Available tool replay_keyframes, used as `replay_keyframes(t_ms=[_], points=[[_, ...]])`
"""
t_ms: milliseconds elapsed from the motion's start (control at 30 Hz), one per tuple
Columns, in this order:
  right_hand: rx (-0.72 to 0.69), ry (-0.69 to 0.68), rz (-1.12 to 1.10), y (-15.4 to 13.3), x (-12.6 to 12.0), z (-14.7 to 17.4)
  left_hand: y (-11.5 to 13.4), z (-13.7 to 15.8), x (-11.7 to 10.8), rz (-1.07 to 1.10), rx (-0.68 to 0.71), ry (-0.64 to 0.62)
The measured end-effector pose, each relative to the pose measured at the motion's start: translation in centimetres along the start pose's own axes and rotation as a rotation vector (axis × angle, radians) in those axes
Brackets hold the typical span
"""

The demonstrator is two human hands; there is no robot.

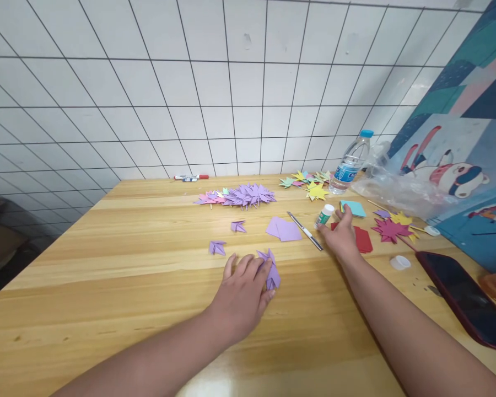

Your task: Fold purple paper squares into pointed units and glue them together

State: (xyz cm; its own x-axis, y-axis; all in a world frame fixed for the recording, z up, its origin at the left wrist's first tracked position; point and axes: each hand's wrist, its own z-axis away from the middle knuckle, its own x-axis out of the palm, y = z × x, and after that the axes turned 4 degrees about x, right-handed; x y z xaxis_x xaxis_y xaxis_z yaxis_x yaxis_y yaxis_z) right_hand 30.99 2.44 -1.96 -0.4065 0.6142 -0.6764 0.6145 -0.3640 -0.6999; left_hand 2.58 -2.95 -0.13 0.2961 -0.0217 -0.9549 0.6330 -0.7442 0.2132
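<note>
My left hand [243,292] rests low over the table, its index finger and thumb on a folded purple paper piece [273,274]. Part of that piece is hidden under the fingers. Two smaller folded purple pieces, one nearer [217,247] and one farther [238,226], lie beyond this hand. My right hand [339,234] is at a glue stick [324,215] with a white top, thumb by its base and fingers apart. Under and behind the right hand lie red paper squares [364,240]. Purple paper sheets [284,229] and a craft knife [305,230] lie between the hands.
Purple paper leaves [250,194] and yellow-green ones [314,184] line the back. A water bottle [350,162], plastic bag [400,190], blue paper [354,208], crimson leaf [392,229], white cap [400,262] and phone [471,300] are at right. Markers [191,177] lie by the wall.
</note>
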Motion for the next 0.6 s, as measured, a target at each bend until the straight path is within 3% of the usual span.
replay_keyframes(t_ms=[167, 333, 467, 600], points=[[-0.106, -0.103, 0.127, 0.8, 0.5, -0.4, 0.1, -0.1, -0.3, 0.021, 0.002, -0.018], [-0.149, -0.045, 0.095, -0.5, -0.5, -0.1, 0.1, 0.0, -0.2, 0.02, 0.007, -0.042], [-0.448, 0.039, -0.079, -2.8, -2.2, 2.1, 0.0, 0.0, -0.1, 0.034, 0.013, -0.055], [-0.464, -0.052, -0.389, -4.5, -3.0, 5.5, -0.1, -0.2, -0.3, 0.063, 0.06, -0.074]])
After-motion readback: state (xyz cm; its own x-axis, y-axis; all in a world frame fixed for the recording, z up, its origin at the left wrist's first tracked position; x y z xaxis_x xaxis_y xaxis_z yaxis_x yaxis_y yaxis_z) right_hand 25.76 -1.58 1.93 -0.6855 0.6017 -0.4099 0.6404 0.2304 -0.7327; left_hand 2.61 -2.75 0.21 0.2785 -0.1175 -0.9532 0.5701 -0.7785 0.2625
